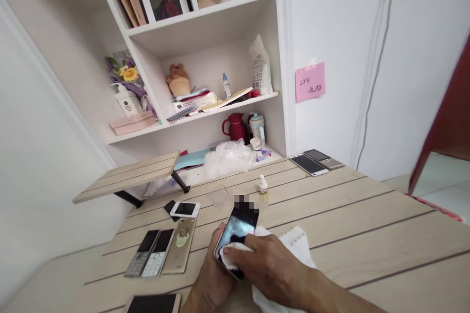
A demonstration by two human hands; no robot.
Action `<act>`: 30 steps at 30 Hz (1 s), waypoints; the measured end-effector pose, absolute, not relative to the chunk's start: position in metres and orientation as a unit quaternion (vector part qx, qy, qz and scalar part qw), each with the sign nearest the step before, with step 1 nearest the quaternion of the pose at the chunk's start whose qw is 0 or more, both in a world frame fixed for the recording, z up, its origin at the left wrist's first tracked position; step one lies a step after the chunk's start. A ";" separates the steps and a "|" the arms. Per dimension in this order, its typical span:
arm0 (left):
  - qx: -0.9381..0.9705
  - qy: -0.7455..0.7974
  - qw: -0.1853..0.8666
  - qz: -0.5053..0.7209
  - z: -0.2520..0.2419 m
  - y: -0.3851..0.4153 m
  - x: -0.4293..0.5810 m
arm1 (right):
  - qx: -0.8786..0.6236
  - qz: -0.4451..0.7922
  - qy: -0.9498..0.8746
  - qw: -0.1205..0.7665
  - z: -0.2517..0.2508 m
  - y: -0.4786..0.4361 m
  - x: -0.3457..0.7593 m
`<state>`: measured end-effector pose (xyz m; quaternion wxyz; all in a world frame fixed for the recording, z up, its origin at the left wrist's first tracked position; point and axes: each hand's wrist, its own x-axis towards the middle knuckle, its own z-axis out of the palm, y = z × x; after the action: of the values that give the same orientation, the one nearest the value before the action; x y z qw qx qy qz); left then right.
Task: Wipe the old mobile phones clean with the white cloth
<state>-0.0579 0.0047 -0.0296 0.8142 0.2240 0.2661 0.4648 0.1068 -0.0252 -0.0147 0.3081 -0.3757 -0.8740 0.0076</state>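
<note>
My left hand (209, 278) holds a black smartphone (238, 227) from beneath, screen up and tilted, just above the wooden table (367, 234). My right hand (270, 264) lies over the phone's near end, fingers pressing a white cloth (293, 242) against the screen. The rest of the cloth spreads out under my right hand and wrist onto the table.
Several phones (161, 252) lie in a row to the left, another phone (152, 303) lies at the near edge, and two more phones (316, 161) rest by the wall. A small bottle (263, 184) stands behind the phone I hold. A small raised shelf (128, 176) and a cluttered bookcase (205, 107) fill the back.
</note>
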 end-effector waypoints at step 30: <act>0.302 0.297 0.831 0.360 -0.029 -0.006 -0.051 | -0.359 0.076 -0.830 0.420 -0.029 -0.014 0.113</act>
<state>-0.0507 -0.0057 -0.0286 0.8312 0.3023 0.2974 0.3597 0.1130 -0.0141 -0.0287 0.4196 -0.3594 -0.8301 0.0758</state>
